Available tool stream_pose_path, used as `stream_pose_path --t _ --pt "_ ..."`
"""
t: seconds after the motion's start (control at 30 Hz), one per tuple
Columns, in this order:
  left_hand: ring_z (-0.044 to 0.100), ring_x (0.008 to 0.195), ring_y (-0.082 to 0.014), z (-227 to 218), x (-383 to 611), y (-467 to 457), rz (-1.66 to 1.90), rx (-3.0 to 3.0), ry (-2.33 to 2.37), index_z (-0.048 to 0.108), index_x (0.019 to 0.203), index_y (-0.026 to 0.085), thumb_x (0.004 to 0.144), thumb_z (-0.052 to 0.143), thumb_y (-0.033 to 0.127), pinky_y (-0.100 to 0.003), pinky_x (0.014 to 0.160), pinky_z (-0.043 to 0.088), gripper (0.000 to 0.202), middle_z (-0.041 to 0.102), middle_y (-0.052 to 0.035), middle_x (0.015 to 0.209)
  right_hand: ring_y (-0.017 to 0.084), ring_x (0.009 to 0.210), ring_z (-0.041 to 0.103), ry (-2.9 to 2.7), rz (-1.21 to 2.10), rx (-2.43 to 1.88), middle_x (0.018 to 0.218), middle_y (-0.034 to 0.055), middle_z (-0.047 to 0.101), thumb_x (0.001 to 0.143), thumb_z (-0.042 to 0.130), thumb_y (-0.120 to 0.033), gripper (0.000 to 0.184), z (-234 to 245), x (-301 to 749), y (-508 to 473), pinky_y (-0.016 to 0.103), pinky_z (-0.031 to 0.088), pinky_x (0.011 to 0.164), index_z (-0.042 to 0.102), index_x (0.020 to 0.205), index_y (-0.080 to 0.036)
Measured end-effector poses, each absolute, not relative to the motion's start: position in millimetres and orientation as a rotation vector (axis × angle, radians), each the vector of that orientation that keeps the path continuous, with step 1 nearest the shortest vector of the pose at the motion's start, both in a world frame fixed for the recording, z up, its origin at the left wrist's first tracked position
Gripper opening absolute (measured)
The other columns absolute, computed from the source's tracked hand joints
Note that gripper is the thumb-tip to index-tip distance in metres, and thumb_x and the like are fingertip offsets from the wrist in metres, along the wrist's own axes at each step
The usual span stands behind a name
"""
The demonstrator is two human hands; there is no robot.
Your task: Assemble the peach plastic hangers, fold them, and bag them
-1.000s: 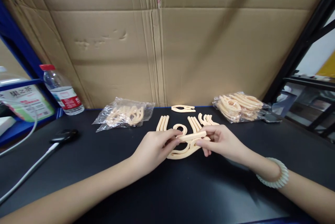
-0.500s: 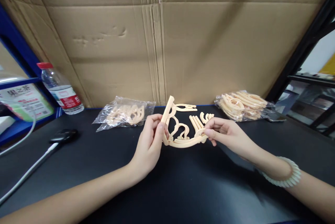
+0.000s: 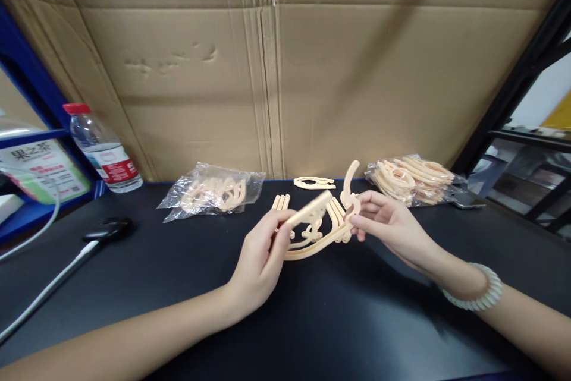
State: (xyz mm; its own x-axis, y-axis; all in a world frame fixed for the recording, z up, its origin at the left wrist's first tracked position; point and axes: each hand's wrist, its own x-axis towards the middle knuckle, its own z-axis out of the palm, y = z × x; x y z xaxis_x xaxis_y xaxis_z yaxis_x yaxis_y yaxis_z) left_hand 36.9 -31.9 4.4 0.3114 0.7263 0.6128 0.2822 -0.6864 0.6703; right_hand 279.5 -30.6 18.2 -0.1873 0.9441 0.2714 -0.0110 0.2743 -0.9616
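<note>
Both my hands hold one cream plastic folding hanger just above the black table. My left hand pinches its left arm, which is tilted up to the right. My right hand grips the right end, where the hook sticks upward. Behind the hanger lie loose cream hanger parts and one folded hanger near the cardboard. A pale bead bracelet circles my right wrist.
A clear bag of hangers lies at the back left, another bag of hangers at the back right. A water bottle stands at the far left. A black device with a white cable lies on the left. A cardboard wall closes the back.
The hanger was lifted off the table and unfolded. Its left arm swung upright, then came down to a tilt, while the hook at the right end turned upward.
</note>
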Motion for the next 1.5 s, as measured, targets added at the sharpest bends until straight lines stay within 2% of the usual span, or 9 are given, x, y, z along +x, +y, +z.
stream_pose_path --t 0.2,0.33,0.4,0.57,0.7,0.87,1.03,1.17,1.5 --pt "0.057 0.088 -0.0167 5.7 37.3 -37.6 1.138 2.454 0.624 0.06 0.113 0.019 0.095 0.045 0.014 -0.029 0.079 0.047 0.024 0.06 -0.0059 0.097 0.014 0.067 0.063 -1.561 1.111 -0.889 0.078 0.0018 0.064 0.076 0.075 -0.036 0.022 20.0 276.9 -34.6 0.029 0.056 0.062 0.063 0.083 -0.019" --pt "0.054 0.106 -0.0205 6.3 38.3 -37.8 0.99 2.317 0.61 0.063 0.108 0.022 0.093 0.05 0.019 -0.035 0.094 0.045 0.019 0.056 -0.008 0.109 0.015 0.07 0.065 -1.568 1.064 -0.853 0.079 0.0025 0.066 0.077 0.075 -0.032 0.018 15.8 277.6 -34.3 0.029 0.057 0.065 0.065 0.082 -0.019" --pt "0.052 0.112 -0.0222 5.8 40.2 -36.7 0.925 2.132 0.599 0.063 0.103 0.022 0.094 0.049 0.024 -0.036 0.092 0.048 0.017 0.053 -0.0093 0.117 0.015 0.071 0.065 -1.595 1.025 -0.843 0.08 0.0028 0.066 0.077 0.075 -0.031 0.016 12.7 276.4 -34.7 0.029 0.058 0.064 0.065 0.079 -0.019" --pt "0.06 0.085 -0.0157 3.6 45.3 -31.9 0.737 1.644 0.546 0.056 0.105 0.021 0.089 0.058 0.028 -0.032 0.077 0.049 0.018 0.056 -0.0058 0.108 0.017 0.076 0.066 -1.772 0.829 -0.802 0.08 0.0042 0.066 0.081 0.071 -0.028 0.012 7.5 274.6 -36.8 0.03 0.057 0.066 0.064 0.078 -0.018" --pt "0.054 0.072 -0.0109 3.8 47.0 -28.0 0.665 1.602 0.603 0.06 0.101 0.017 0.083 0.064 0.029 -0.026 0.068 0.044 0.022 0.057 -0.0026 0.096 0.016 0.075 0.066 -1.989 0.543 -0.728 0.081 0.0044 0.069 0.087 0.065 -0.019 0.003 7.3 274.0 -39.1 0.03 0.054 0.069 0.068 0.085 -0.019" --pt "0.043 0.057 -0.0079 2.2 49.7 -28.5 0.604 1.661 0.752 0.064 0.095 0.013 0.086 0.059 0.034 -0.02 0.05 0.032 0.023 0.056 0.0007 0.074 0.015 0.076 0.064 -2.161 0.381 -0.608 0.083 0.0057 0.069 0.092 0.057 -0.018 0.013 4.9 269.9 -43.0 0.028 0.053 0.067 0.069 0.096 -0.019" --pt "0.048 0.056 -0.0102 2.6 49.6 -31.6 0.529 1.816 0.781 0.066 0.094 0.013 0.09 0.052 0.035 -0.02 0.051 0.037 0.027 0.057 0.0008 0.068 0.015 0.079 0.062 -2.233 0.274 -0.577 0.086 0.0066 0.068 0.094 0.051 -0.014 0.018 -0.3 267.1 -46.0 0.029 0.053 0.07 0.068 0.1 -0.018" --pt "0.042 0.052 -0.0092 7.7 47.9 -30.3 0.493 2.15 0.749 0.062 0.077 0.014 0.095 0.043 0.031 -0.02 0.051 0.034 0.032 0.047 0.0041 0.057 0.016 0.08 0.061 -2.261 0.198 -0.562 0.087 0.0062 0.067 0.093 0.051 -0.011 0.019 -1.5 267.5 -47.9 0.03 0.052 0.07 0.066 0.101 -0.018" --pt "0.04 0.05 -0.0088 16.5 48.1 -31.0 0.448 2.486 0.614 0.053 0.069 0.016 0.097 0.038 0.023 -0.019 0.051 0.033 0.032 0.044 0.0039 0.058 0.017 0.075 0.057 -2.382 -0.167 -0.427 0.079 0.0079 0.066 0.096 0.044 -0.011 0.021 1.8 267.0 -52.2 0.033 0.049 0.065 0.065 0.095 -0.012"
